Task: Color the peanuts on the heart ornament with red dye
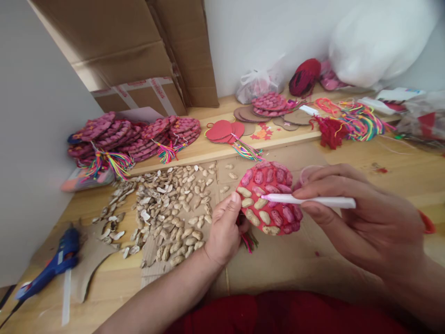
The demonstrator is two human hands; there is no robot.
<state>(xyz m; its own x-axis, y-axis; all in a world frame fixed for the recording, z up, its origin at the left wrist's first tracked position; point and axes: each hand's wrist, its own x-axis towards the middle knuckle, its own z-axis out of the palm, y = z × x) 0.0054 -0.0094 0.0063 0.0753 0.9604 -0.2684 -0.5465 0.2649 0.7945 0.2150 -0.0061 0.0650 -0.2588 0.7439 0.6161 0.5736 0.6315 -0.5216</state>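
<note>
the round red peanut-studded disc (pixel 274 189) is pinched by the left hand (pixel 224 227) over brown cardboard (pixel 271 271). the white pink-tipped marker (pixel 328 202), pinched by the right hand (pixel 368 234), is best stroked lightly over pale shells (pixel 252 217).

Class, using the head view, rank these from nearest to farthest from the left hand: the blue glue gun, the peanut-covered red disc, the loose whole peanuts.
From the left hand:
1. Peanut-covered red disc: touching, held at its left edge.
2. Loose whole peanuts: just left of the hand, on cardboard.
3. Blue glue gun: far left, beyond the peanuts and shells.
</note>
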